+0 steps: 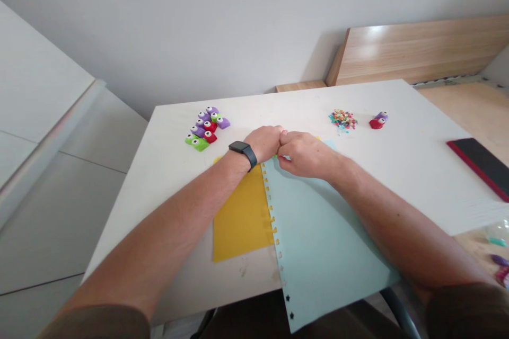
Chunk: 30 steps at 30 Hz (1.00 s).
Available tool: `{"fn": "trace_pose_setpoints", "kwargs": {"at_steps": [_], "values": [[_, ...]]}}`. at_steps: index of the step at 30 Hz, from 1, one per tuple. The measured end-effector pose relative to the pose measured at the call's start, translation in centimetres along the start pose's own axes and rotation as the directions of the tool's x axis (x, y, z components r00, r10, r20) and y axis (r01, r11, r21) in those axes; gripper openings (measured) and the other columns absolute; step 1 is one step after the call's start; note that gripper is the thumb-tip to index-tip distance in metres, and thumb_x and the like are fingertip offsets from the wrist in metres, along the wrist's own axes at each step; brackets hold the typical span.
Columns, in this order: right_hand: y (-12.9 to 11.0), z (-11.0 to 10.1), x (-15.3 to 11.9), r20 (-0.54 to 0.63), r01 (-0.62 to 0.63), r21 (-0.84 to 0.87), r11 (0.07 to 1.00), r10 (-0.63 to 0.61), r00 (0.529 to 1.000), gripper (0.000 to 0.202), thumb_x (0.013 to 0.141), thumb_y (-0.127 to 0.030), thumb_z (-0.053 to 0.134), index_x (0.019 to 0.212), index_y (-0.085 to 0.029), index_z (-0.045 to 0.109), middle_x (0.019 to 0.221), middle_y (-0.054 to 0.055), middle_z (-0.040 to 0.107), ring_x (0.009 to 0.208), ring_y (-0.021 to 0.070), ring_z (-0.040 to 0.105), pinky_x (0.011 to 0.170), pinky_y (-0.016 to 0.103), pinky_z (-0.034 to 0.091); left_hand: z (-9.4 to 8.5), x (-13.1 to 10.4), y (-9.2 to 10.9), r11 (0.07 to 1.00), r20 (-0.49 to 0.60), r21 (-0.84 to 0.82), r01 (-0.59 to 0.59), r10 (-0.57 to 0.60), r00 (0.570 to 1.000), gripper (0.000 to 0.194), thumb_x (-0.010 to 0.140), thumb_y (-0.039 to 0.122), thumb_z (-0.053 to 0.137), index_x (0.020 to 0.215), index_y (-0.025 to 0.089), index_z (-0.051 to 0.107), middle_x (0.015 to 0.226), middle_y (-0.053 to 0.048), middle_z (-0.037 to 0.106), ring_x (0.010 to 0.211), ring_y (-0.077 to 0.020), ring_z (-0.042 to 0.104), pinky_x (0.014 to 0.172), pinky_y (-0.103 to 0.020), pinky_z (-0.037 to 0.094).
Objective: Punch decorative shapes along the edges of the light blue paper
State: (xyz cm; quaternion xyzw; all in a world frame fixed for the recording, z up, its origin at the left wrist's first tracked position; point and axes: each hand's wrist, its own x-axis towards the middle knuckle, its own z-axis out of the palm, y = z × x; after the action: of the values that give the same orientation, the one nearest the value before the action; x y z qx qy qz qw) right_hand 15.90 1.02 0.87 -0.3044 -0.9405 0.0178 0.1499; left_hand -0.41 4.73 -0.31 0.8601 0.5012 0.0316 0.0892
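My left hand (pixel 265 143), with a black watch on its wrist, meets my right hand (pixel 304 153) at the far left corner of a light blue sheet of paper (pixel 330 222). Both hands are closed, fingers pressed together around a small green paper punch (pixel 275 157) that is almost wholly hidden. The blue sheet has a row of small cut-outs down its left edge, star-shaped near the bottom. Its near end hangs past the table edge. Under it, a yellow sheet (pixel 238 222) shows at the left, below my left forearm.
Several purple, green and red punches (pixel 207 127) stand at the table's back left. A heap of coloured paper bits (pixel 342 119) lies at the back right, near a red punch (pixel 376 124) and a purple one (pixel 382 115). A black-and-red flat object (pixel 483 164) sits far right.
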Motion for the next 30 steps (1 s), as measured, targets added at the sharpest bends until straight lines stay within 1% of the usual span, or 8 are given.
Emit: {"fn": "trace_pose_setpoints", "kwargs": {"at_steps": [5, 11, 17, 21, 24, 26, 28, 30], "values": [[0.0, 0.0, 0.1, 0.000, 0.011, 0.007, 1.000, -0.011, 1.000, 0.024, 0.083, -0.011, 0.057, 0.067, -0.015, 0.074, 0.078, 0.012, 0.071, 0.076, 0.0215, 0.062, 0.078, 0.033, 0.048, 0.1, 0.0, -0.1, 1.000, -0.001, -0.020, -0.005, 0.005, 1.000, 0.031, 0.106, 0.031, 0.040, 0.109, 0.017, 0.068, 0.099, -0.013, 0.077, 0.093, -0.0279, 0.072, 0.074, -0.034, 0.045], [-0.1, 0.0, 0.4, 0.028, 0.000, -0.007, 1.000, 0.000, 1.000, 0.023, 0.084, -0.011, 0.056, 0.072, -0.014, 0.075, 0.081, 0.012, 0.072, 0.078, 0.0213, 0.063, 0.079, 0.033, 0.048, 0.6, 0.0, -0.6, 0.999, -0.015, -0.032, -0.026, 0.026, 1.000, 0.027, 0.105, 0.032, 0.043, 0.107, 0.018, 0.066, 0.100, -0.012, 0.077, 0.094, -0.0273, 0.072, 0.075, -0.034, 0.045], [0.2, -0.2, 0.2, 0.020, 0.022, 0.053, 0.998, -0.023, 1.000, 0.021, 0.085, -0.011, 0.057, 0.074, -0.016, 0.075, 0.088, 0.011, 0.073, 0.084, 0.0221, 0.065, 0.082, 0.033, 0.048, 0.6, -0.1, -0.4, 0.998, -0.046, -0.064, 0.007, -0.010, 0.999, 0.038, 0.108, 0.036, 0.033, 0.101, 0.018, 0.066, 0.096, -0.012, 0.077, 0.091, -0.0275, 0.072, 0.073, -0.035, 0.044], [0.3, -0.3, -0.2, -0.004, 0.002, 0.077, 0.997, -0.002, 1.000, 0.021, 0.087, -0.012, 0.057, 0.078, -0.017, 0.075, 0.088, 0.010, 0.074, 0.086, 0.0219, 0.065, 0.084, 0.033, 0.048, 0.7, -0.4, -0.7, 0.988, -0.122, -0.149, 0.026, -0.044, 0.992, 0.043, 0.109, 0.040, 0.031, 0.093, 0.019, 0.065, 0.094, -0.010, 0.076, 0.088, -0.0247, 0.071, 0.073, -0.034, 0.044], [0.4, -0.2, -0.4, -0.021, -0.028, 0.105, 0.994, 0.030, 0.999, 0.020, 0.089, -0.014, 0.057, 0.085, -0.017, 0.076, 0.084, 0.009, 0.072, 0.084, 0.0216, 0.065, 0.083, 0.033, 0.047, 0.5, -1.1, -1.2, 0.965, -0.175, -0.260, 0.026, -0.073, 0.982, 0.044, 0.108, 0.042, 0.032, 0.090, 0.020, 0.065, 0.093, -0.007, 0.077, 0.087, -0.0228, 0.070, 0.075, -0.033, 0.045], [0.4, 0.0, -0.5, -0.051, -0.043, 0.129, 0.991, 0.050, 0.997, 0.019, 0.089, -0.015, 0.057, 0.090, -0.017, 0.076, 0.084, 0.008, 0.072, 0.084, 0.0219, 0.065, 0.083, 0.033, 0.047, 0.2, -2.0, -1.7, 0.941, -0.197, -0.336, 0.034, -0.105, 0.975, 0.043, 0.108, 0.042, 0.034, 0.090, 0.021, 0.066, 0.094, -0.005, 0.077, 0.088, -0.0216, 0.070, 0.076, -0.032, 0.045], [0.4, 0.3, -0.5, -0.079, -0.055, 0.154, 0.987, 0.068, 0.995, 0.018, 0.089, -0.015, 0.058, 0.095, -0.015, 0.074, 0.087, 0.009, 0.072, 0.086, 0.0223, 0.065, 0.083, 0.033, 0.047, -0.2, -3.1, -2.1, 0.929, -0.191, -0.369, 0.041, -0.119, 0.974, 0.039, 0.106, 0.042, 0.037, 0.088, 0.020, 0.065, 0.095, -0.004, 0.077, 0.088, -0.0213, 0.069, 0.075, -0.032, 0.045], [0.3, 0.4, -0.5, -0.089, -0.069, 0.174, 0.982, 0.085, 0.992, 0.018, 0.088, -0.015, 0.058, 0.099, -0.014, 0.073, 0.090, 0.009, 0.073, 0.087, 0.0224, 0.065, 0.084, 0.033, 0.047, -0.5, -4.3, -2.4, 0.918, -0.180, -0.394, 0.040, -0.120, 0.976, 0.034, 0.104, 0.039, 0.041, 0.092, 0.020, 0.066, 0.097, -0.004, 0.077, 0.089, -0.0212, 0.070, 0.074, -0.032, 0.046]]}}
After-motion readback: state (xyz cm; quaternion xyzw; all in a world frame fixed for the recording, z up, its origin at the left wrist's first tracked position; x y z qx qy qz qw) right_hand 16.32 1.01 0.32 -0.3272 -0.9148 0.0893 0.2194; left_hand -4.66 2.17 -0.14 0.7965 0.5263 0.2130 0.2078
